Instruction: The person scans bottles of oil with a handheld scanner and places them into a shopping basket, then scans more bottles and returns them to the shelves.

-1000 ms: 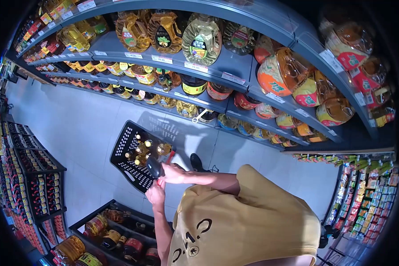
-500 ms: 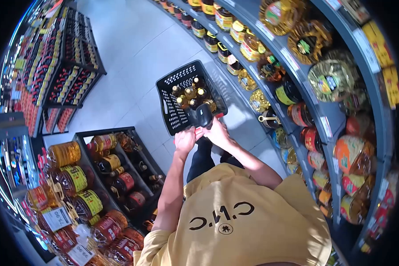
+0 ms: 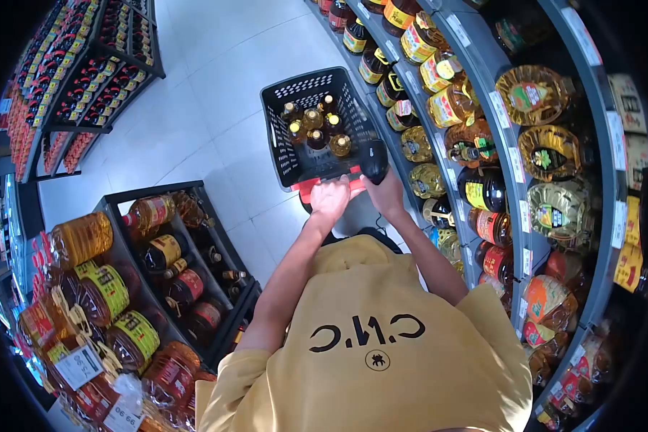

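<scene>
A black plastic basket (image 3: pixel 275 137) with several gold-capped bottles (image 3: pixel 313 119) standing inside is in front of me. At its near edge runs a red handle (image 3: pixel 306 190). My left hand (image 3: pixel 331 199) is closed round this handle. Just to its right, my right hand (image 3: pixel 383 191) is wrapped round a black handheld device (image 3: pixel 373 161) with a rounded top, beside the near right corner of the basket. The fingers of my right hand are partly hidden by the device.
Curved shelves (image 3: pixel 514 164) full of oil and sauce bottles line the right side. On the left stand a dark rack (image 3: pixel 115 216) of large bottles with price cards (image 3: pixel 79 366) and, farther off, a tall bottle display (image 3: pixel 97 79). Pale tiled floor (image 3: pixel 216 79) lies between them.
The basket has shifted slightly right in view, and its red handle shows more. Both hands and the black device have moved right. The shelves and racks have shifted in view.
</scene>
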Tool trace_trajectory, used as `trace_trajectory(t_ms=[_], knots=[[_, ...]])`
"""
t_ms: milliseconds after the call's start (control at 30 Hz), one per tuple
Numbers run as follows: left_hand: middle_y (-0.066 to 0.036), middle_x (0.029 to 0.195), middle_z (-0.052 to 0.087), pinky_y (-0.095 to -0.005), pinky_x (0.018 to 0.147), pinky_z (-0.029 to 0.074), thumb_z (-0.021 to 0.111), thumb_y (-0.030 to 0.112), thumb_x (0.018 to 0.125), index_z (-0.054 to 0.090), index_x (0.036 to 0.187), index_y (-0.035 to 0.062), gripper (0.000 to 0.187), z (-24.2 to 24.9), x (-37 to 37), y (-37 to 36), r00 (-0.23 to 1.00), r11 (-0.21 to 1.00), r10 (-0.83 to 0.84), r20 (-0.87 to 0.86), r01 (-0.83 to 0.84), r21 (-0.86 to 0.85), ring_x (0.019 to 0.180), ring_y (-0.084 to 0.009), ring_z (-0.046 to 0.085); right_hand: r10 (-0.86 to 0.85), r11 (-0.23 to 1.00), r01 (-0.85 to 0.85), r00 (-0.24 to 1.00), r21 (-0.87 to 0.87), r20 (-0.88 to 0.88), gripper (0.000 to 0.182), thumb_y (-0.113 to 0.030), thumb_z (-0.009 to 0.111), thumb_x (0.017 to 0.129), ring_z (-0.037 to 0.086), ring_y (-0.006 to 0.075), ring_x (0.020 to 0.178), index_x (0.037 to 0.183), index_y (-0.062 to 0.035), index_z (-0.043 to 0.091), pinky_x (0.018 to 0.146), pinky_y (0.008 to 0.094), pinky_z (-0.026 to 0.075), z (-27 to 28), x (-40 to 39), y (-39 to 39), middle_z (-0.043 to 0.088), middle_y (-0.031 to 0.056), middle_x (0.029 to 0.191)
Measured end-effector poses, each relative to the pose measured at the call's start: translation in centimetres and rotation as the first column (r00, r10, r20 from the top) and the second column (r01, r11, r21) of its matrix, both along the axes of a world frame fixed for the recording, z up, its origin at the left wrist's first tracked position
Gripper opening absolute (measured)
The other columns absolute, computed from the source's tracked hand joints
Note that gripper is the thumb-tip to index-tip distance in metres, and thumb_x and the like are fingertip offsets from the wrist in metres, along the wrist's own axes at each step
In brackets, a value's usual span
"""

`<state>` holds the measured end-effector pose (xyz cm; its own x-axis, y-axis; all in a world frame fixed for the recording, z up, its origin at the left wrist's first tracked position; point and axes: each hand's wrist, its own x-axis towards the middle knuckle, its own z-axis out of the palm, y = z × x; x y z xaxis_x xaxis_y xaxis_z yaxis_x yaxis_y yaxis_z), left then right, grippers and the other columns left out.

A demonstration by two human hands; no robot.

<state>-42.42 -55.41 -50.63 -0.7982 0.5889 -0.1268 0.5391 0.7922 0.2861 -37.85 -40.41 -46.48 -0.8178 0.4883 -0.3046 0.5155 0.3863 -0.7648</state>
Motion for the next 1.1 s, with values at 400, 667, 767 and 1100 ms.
trace_trajectory(t_ms=[400,667,767,1100], knots=[[-0.012,0.070,0.070,-0.0426,0.058,0.055,0.067,0.047,0.086,0.063,0.086,0.0084,0.038,-0.4,-11.3,1.9,0.997,0.990,0.034,0.066,-0.043,0.138,0.066,-0.0284,0.071,-0.023,0.999,0.023,1.000,0.047,-0.017,0.045,-0.024,0.080,0.078,0.068,0.0397,0.097,0.112,-0.0006,0.062,0.083,0.0441,0.052,-0.8,-11.7,2.1,0.071,0.0218,0.099],[-0.008,0.060,0.064,-0.0410,0.046,0.049,0.062,0.029,0.086,0.059,0.086,0.0089,0.021,-0.8,-19.6,2.0,0.988,0.996,-0.072,-0.136,0.079,0.046,0.053,-0.0253,0.066,0.075,0.995,-0.082,0.987,-0.047,-0.141,0.037,-0.028,0.077,0.080,0.070,0.0374,0.090,0.106,-0.0031,0.066,0.079,0.0441,0.053,-1.9,-20.2,4.3,0.072,0.0188,0.093],[-0.010,0.061,0.065,-0.0450,0.049,0.052,0.063,0.051,0.088,0.062,0.078,0.0094,0.042,-0.8,-22.8,2.4,0.992,0.999,0.019,-0.125,-0.013,0.048,0.053,-0.0282,0.067,0.103,0.988,-0.123,0.975,-0.090,-0.199,0.035,-0.028,0.077,0.079,0.071,0.0322,0.094,0.107,-0.0082,0.069,0.083,0.0422,0.054,-3.9,-23.5,5.2,0.073,0.0150,0.096],[-0.013,0.067,0.069,-0.0476,0.058,0.055,0.049,0.063,0.093,0.067,0.086,0.0100,0.056,1.1,-34.7,2.8,0.993,0.990,0.115,0.037,-0.111,-0.086,0.063,-0.0331,0.070,0.375,0.921,-0.373,0.927,-0.116,-0.001,0.062,-0.038,0.077,0.077,0.064,0.0415,0.111,0.123,-0.0019,0.058,0.096,0.0467,0.049,1.5,-37.0,6.7,0.068,0.0246,0.113]])
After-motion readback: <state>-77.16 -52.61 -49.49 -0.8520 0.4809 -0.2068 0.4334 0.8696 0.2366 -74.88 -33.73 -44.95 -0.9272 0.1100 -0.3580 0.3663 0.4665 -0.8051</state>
